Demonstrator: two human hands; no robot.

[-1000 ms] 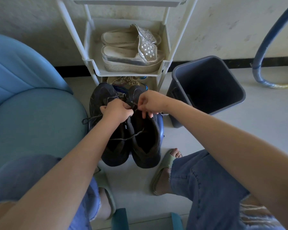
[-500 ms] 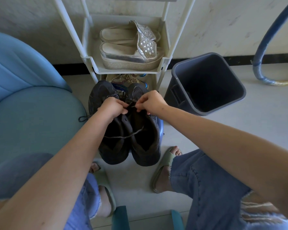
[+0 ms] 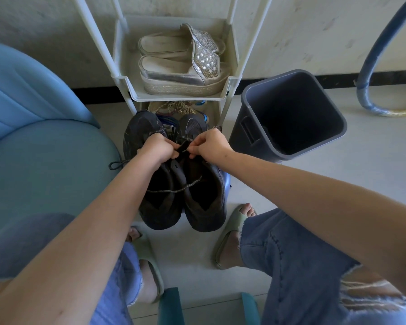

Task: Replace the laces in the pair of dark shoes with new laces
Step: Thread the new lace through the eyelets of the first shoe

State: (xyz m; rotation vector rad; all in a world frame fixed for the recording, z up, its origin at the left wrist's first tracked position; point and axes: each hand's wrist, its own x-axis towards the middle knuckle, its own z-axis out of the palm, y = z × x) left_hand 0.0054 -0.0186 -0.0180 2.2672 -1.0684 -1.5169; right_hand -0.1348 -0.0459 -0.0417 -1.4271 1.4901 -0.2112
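**Both hands closed in over the dark shoes**

Dead centre sits the pair of dark, worn lace-up shoes [image 3: 174,195], side by side, toes pointing to twelve o'clock, heels towards the person. A grey speckled lace [image 3: 174,189] lies slack across both openings, and another loose end trails out at nine o'clock of the pair.

The left hand [image 3: 156,148] is balled up tight at the top of the shoes, fingers curled under and gripping a dark flap of shoe material beside the eyelets; exactly which part it has hold of I cannot tell. At three o'clock of it, almost touching, is the right hand [image 3: 209,146]. Its thumb and forefinger are nipped together on the lace's pale tip, the other fingers tucked in. Both hands meet over the inner edge of the right-hand shoe.

At twelve o'clock of the shoes stands a white plastic shoe rack [image 3: 124,80], with silver beaded platform sandals [image 3: 181,66] on its shelf. A grey plastic waste bin [image 3: 249,127] stands at two o'clock, and a blue padded chair [image 3: 45,160] fills nine o'clock. At six o'clock are feet in pale green slides [image 3: 230,228], one either side.
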